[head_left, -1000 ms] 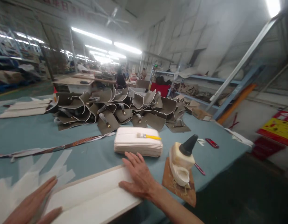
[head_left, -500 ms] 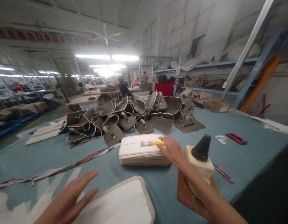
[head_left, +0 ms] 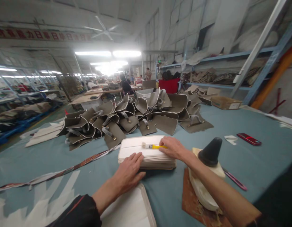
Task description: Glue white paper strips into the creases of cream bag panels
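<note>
A stack of white rounded panels (head_left: 134, 145) lies in the middle of the blue-green table. My right hand (head_left: 173, 147) is closed round the yellow handle of a brush (head_left: 156, 146), whose pale bristles lie over the top panel. At the stack's near left edge rests my left hand (head_left: 128, 173), palm down with its fingers stretched out and the thumb apart. Another white panel (head_left: 131, 208) with a beige border lies nearer, partly under my left forearm. Beside my right forearm stands a cream container with a black cone top (head_left: 210, 152), on a brown board (head_left: 190, 195).
Grey-brown pieces with handles (head_left: 164, 123) are heaped behind the stack. A twisted cloth strip (head_left: 84, 162) and white strips (head_left: 44, 198) lie left. On the right are a pink-handled tool (head_left: 235, 179), a red device (head_left: 249, 139) and a cardboard box (head_left: 225, 102).
My left hand has moved forward and right, from above the near panel to the stack's edge. My right hand still holds the brush over the stack. The view has shifted slightly.
</note>
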`<state>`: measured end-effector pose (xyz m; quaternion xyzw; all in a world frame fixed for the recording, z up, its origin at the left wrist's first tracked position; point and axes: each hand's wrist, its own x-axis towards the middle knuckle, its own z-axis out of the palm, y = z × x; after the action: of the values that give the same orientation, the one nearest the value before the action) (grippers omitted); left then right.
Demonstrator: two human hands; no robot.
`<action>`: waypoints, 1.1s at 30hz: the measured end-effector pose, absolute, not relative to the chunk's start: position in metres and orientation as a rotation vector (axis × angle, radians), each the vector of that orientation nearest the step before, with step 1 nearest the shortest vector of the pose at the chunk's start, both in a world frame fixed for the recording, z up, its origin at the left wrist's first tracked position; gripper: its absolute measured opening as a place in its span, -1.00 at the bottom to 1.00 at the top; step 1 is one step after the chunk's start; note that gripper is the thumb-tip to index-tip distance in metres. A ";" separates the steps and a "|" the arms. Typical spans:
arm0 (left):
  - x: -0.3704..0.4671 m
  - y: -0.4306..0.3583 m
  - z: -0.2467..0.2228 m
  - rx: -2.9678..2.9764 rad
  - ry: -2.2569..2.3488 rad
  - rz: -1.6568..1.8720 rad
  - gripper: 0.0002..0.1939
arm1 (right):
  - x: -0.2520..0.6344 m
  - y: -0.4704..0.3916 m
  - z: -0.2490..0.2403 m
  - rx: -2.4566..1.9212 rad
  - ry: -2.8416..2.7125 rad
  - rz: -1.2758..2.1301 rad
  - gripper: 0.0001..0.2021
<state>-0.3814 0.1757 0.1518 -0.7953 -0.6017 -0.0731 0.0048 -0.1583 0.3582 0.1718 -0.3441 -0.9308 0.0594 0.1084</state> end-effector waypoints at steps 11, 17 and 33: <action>-0.364 0.176 0.165 -2.469 -2.116 -0.110 -0.23 | -0.170 0.357 0.194 -1.037 -2.865 0.324 -0.81; -0.365 0.174 0.167 -2.479 -2.143 -0.161 -0.28 | -0.170 0.360 0.194 -1.234 -2.653 0.724 -0.59; -0.363 0.171 0.167 -2.464 -2.157 -0.156 -0.32 | -0.219 0.333 0.179 -1.055 -1.833 1.076 -0.37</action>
<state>-0.3635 0.1705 0.1667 -0.7498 -0.6564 -0.0476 -0.0687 -0.2194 0.3333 0.1785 -0.4123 -0.7161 0.4205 0.3747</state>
